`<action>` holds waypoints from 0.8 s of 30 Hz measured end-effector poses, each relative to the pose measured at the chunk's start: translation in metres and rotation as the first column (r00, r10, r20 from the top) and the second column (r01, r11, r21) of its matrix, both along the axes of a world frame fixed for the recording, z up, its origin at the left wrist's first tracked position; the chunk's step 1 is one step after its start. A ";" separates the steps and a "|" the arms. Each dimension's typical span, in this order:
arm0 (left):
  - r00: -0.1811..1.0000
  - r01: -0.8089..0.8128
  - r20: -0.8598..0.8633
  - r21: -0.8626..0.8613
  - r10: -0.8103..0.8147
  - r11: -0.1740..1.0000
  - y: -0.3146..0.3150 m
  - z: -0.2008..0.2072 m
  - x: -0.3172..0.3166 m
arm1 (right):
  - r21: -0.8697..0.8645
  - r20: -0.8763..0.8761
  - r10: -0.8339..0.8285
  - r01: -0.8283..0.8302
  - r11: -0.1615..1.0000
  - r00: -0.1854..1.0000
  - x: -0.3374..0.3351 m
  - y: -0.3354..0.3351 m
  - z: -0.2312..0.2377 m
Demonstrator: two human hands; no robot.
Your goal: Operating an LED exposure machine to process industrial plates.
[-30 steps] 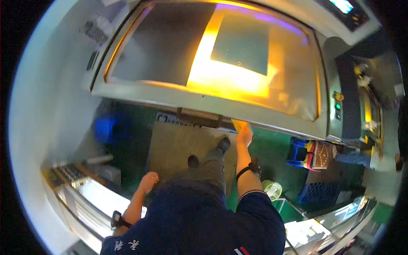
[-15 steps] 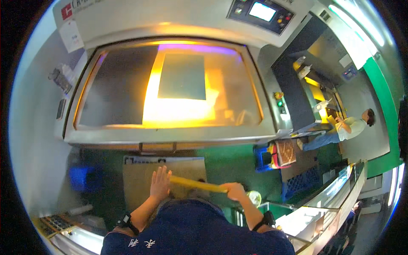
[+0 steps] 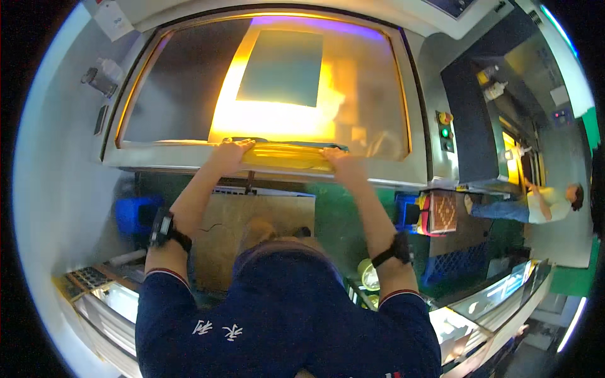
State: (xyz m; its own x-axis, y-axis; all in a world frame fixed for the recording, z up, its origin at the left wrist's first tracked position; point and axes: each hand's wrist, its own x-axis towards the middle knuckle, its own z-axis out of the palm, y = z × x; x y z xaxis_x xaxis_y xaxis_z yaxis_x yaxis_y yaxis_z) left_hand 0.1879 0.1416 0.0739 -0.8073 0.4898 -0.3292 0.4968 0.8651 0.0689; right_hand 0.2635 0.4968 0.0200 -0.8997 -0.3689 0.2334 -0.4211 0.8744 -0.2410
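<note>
A thin yellow translucent sheet [image 3: 288, 157] spans both my hands at the near frame of a large lit machine. My left hand [image 3: 232, 153] holds the sheet's left end, fingers reaching over the frame. At its right end my right hand [image 3: 340, 160] grips the sheet; its thumb is hard to make out. Beyond the sheet lies the machine's glowing glass bed [image 3: 271, 121], yellow-white in the middle. A grey-green rectangular panel [image 3: 282, 68] rests on or shows through the glass; I cannot tell which. Dark material [image 3: 183, 88] covers the bed's left part.
A control box [image 3: 445, 132] with a green light sits right of the bed. Bottles [image 3: 99, 80] stand on the left ledge. A person [image 3: 545, 205] works at another machine on the right. Blue stools or bins [image 3: 135, 213] and a brown floor board [image 3: 252, 217] lie below the bed.
Both my hands have moved forward with the yellow sheet, from in front of my body to the machine's near frame. My left hand, flat against the sheet's end before, now grips it.
</note>
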 end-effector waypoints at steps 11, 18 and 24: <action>0.998 -0.002 -0.052 0.297 0.019 0.955 -0.073 -0.053 -0.203 | 0.227 0.126 -0.053 0.023 0.974 0.991 -0.201 -0.056 0.025; 0.980 0.058 0.193 -0.062 -0.045 0.996 0.012 -0.031 -0.416 | 0.202 0.475 -0.177 0.089 0.975 0.862 -0.415 0.009 0.027; 0.965 -0.063 -0.245 0.127 0.093 0.990 0.041 -0.087 -0.561 | 0.315 0.067 -0.170 0.141 0.939 0.983 -0.566 0.022 -0.038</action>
